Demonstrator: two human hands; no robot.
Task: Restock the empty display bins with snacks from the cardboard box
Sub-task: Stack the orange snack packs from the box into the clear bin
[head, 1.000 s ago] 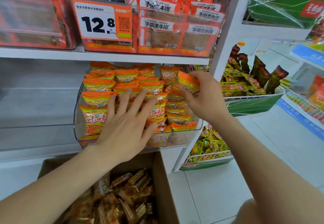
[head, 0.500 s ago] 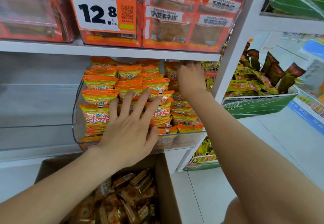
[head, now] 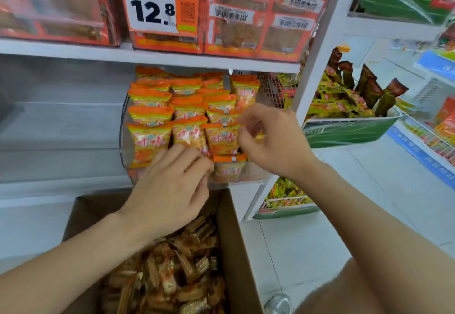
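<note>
The clear plastic display bin (head: 123, 141) on the lower shelf is packed with orange-and-green snack packets (head: 150, 114). The left hand (head: 172, 190) bends its fingers (head: 187, 158) against the near row. The right hand (head: 275, 144) curls just right of the packets, blurred, so I cannot tell whether either grips one. Below sits the brown cardboard box (head: 236, 240) of brown wrapped snacks (head: 172, 276).

The person's left hand (head: 172, 190) and right hand (head: 273, 141) are bare. The left arm (head: 73, 252) and the right arm (head: 369, 215) are bare too, as far up as they show. They look long and smooth. A bare round part, maybe a knee (head: 344, 286), shows at the bottom.
</note>
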